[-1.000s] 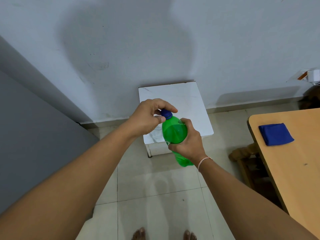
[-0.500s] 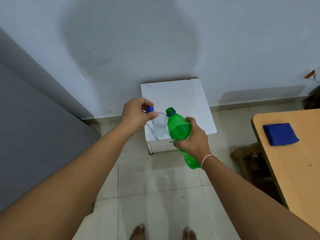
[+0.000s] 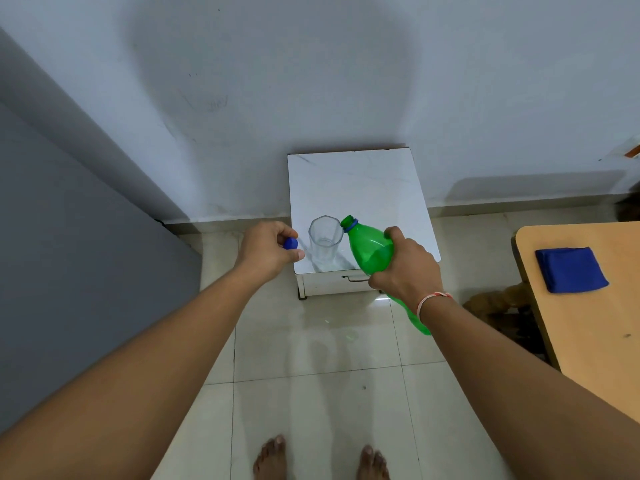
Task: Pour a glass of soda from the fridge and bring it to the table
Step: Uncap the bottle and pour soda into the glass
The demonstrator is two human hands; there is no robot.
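My right hand (image 3: pixel 403 268) grips a green soda bottle (image 3: pixel 370 249) around its middle. The bottle is uncapped and tilted, its mouth at the right rim of a clear empty glass (image 3: pixel 324 242). The glass stands near the front left corner of a small white marble-topped stand (image 3: pixel 374 188). My left hand (image 3: pixel 268 252) is to the left of the glass and pinches the blue bottle cap (image 3: pixel 290 243) between thumb and fingers.
A wooden table (image 3: pixel 588 327) with a folded blue cloth (image 3: pixel 571 269) stands at the right. A grey fridge side (image 3: pixel 69 254) fills the left. A wooden stool (image 3: pixel 498 303) sits under the table. My bare feet (image 3: pixel 270 457) are on the tiled floor.
My left hand twisted the cap off the bottle and drew it away to the left. My right hand tilted the bottle's mouth toward the glass, which is now uncovered.
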